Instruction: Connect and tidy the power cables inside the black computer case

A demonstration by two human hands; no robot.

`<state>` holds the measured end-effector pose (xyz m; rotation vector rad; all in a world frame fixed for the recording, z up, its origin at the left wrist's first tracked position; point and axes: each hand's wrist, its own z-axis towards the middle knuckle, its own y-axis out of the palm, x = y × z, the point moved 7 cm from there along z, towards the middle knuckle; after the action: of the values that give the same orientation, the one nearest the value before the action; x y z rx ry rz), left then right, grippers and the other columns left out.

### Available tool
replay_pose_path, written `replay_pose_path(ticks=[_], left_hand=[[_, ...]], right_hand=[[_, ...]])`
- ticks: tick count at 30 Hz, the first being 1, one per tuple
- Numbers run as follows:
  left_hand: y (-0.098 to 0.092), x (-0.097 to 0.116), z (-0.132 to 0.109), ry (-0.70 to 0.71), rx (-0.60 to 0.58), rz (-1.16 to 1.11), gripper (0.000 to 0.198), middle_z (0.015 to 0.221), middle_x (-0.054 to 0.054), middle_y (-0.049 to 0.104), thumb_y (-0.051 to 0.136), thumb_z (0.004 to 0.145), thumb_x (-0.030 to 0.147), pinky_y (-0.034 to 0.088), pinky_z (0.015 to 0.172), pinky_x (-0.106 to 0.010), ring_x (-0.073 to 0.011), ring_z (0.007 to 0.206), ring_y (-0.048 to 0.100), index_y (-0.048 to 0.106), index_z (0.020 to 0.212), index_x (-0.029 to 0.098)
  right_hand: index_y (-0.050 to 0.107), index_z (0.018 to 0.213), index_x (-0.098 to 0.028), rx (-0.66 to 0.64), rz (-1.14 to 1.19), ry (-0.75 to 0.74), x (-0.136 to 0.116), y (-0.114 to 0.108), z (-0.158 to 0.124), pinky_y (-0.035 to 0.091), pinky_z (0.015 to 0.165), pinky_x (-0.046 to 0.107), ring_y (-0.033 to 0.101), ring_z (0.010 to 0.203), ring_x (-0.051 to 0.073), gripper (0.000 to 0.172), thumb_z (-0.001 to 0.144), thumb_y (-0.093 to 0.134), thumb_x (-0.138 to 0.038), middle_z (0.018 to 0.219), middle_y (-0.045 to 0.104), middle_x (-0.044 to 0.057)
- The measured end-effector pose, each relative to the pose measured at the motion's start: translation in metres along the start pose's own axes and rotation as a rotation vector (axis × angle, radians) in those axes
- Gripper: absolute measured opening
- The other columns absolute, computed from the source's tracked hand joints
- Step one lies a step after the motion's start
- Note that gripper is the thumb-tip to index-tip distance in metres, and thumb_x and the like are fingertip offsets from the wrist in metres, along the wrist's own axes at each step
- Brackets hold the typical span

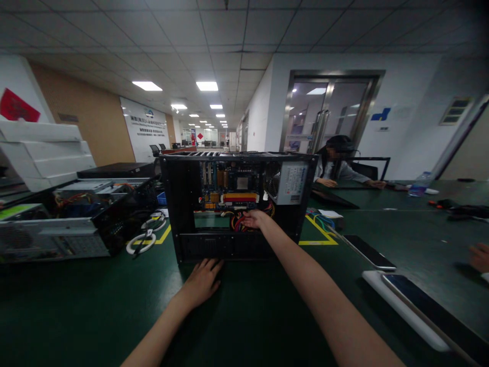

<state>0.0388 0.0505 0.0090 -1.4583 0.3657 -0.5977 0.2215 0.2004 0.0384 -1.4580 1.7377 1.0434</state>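
Note:
An open black computer case stands upright on the green table, its inside facing me. Within it are a motherboard and, at the upper right, a silver power supply. My right hand reaches into the lower part of the case, fingers closed on a bundle of coloured power cables; the fingertips partly merge with the cables. My left hand lies flat on the table, its spread fingers near the bottom front edge of the case.
Left stand other opened computer cases, with white cable coils beside them. Right lie dark flat devices and a white slab. A person sits beyond; another person's hand shows at the right edge. A bottle stands farther back.

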Motion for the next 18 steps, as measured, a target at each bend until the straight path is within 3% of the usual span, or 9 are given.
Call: replay_pose_path(ticks=[18], left_hand=[[-0.0033,0.0027,-0.0012,0.002,-0.012,-0.002,0.05,0.126,-0.006,0.04,0.042,0.077,0.026,0.03,0.093,-0.038,-0.0236,0.114,0.035,0.032,0.126,0.023]], right_hand=[[0.046,0.084,-0.012,0.011,0.094,-0.012,-0.003,0.0033,-0.0028,0.049,0.05,0.02,0.054,0.052,0.008,0.009,0.084,0.038,-0.009,0.063,0.052,0.001]])
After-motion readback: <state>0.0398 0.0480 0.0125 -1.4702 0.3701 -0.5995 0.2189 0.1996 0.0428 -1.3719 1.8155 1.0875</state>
